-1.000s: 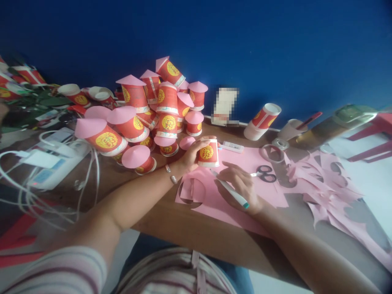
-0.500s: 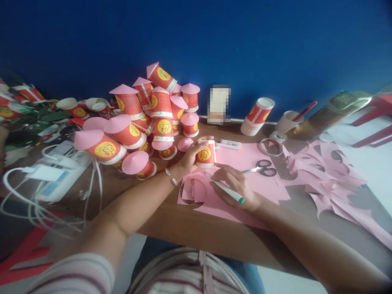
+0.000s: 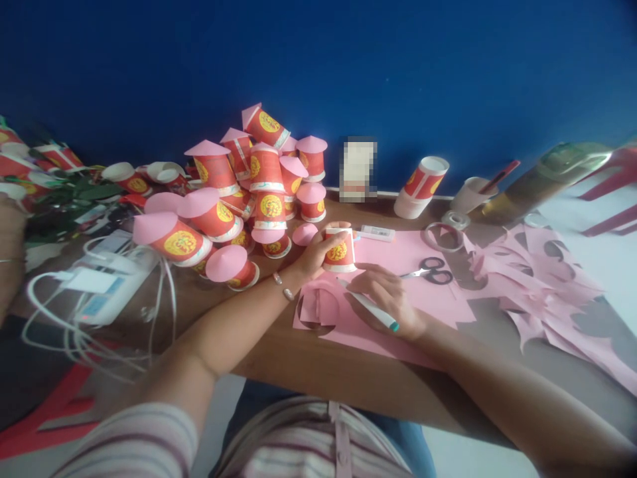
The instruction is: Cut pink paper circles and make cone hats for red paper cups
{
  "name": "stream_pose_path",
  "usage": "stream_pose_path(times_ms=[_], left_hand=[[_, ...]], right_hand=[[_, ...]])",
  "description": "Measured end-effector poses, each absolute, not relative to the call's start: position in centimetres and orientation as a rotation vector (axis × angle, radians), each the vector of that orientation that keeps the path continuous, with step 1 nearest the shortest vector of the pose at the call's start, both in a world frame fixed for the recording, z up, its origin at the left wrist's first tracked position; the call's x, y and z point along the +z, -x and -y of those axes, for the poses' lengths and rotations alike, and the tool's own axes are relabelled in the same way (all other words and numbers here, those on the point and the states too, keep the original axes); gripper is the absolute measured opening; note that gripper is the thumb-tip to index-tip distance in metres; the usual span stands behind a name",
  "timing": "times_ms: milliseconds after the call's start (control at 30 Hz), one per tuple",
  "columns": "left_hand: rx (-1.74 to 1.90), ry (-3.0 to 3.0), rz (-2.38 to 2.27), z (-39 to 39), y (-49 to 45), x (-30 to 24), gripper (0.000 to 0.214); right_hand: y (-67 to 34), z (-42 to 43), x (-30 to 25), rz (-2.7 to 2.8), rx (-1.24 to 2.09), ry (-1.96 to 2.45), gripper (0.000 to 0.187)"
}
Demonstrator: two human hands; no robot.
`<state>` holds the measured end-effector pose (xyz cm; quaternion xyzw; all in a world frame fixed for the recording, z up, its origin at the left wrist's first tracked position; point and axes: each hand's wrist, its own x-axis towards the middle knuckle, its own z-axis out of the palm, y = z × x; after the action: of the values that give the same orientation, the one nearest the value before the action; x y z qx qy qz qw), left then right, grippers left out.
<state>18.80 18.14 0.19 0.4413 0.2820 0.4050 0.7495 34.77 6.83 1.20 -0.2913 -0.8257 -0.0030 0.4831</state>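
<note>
Cup and pen on pink paper

The left hand [image 3: 313, 255] grips the red cup [image 3: 339, 251] upside down; the right hand [image 3: 388, 299], just beside, holds a pen [image 3: 371, 307].

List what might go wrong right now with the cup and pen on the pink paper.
1. The left hand pins the upside-down red cup on the pink paper; if that grip loosens, the cup may slide and spoil the line the pen in the right hand makes.
2. The heaped pile of capped cups sits just behind the left hand; a nudge could topple it.
3. The open scissors lie close beside the right hand.
</note>
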Motion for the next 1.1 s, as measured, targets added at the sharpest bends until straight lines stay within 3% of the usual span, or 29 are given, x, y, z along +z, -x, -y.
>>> stream_pose_path(times_ms=[1100], left_hand=[[0.909,-1.103,-0.635,-18.4,-18.9,-1.0,0.048]], right_hand=[[-35.3,-6.9,2.0,2.054,-0.125,0.853,0.015]])
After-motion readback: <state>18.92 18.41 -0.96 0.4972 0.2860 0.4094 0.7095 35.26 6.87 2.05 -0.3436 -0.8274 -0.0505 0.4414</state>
